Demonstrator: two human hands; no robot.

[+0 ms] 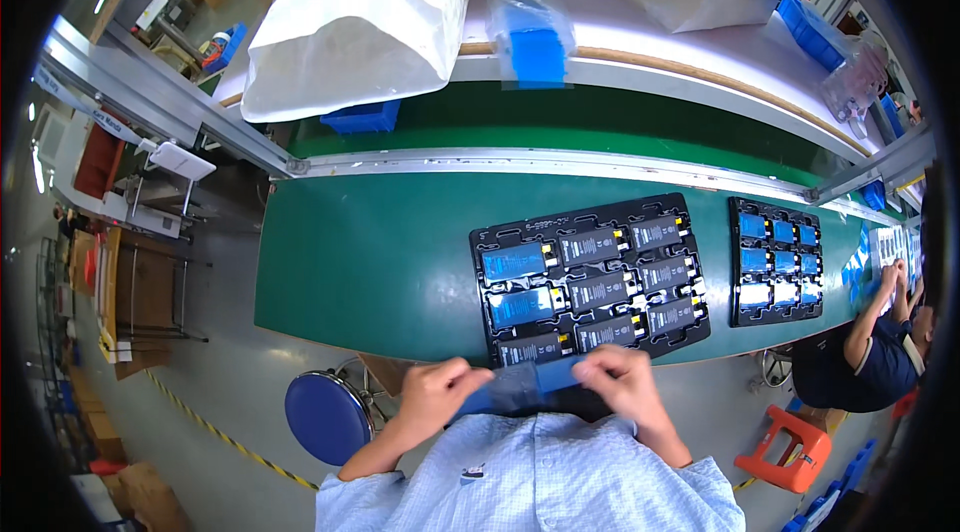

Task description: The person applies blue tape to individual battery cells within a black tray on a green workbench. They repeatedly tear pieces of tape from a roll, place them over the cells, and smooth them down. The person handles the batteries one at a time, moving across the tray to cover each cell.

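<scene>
My left hand (pixel 438 398) and my right hand (pixel 625 387) are both closed in a pinch, close to my body at the table's near edge. Between them stretches a blue, partly see-through film strip (pixel 520 384), one end in each hand. Just beyond lies a black plastic tray (pixel 540 225), slightly turned on the table, with several flat battery packs in its pockets. Two packs at the tray's left, an upper blue-covered battery (pixel 513 262) and a lower blue-covered battery (pixel 521 308), have shiny blue faces. The others, such as this dark battery (pixel 598 290), show grey-black printed faces.
The green table (pixel 370 262) carries a second black tray (pixel 737 272) of blue-faced packs on the right. A shelf above holds a white bag (pixel 350 62) and a bagged blue stack (pixel 537 57). Nearby are a blue round stool (pixel 328 419), an orange stool (pixel 790 452) and a seated person (pixel 870 362).
</scene>
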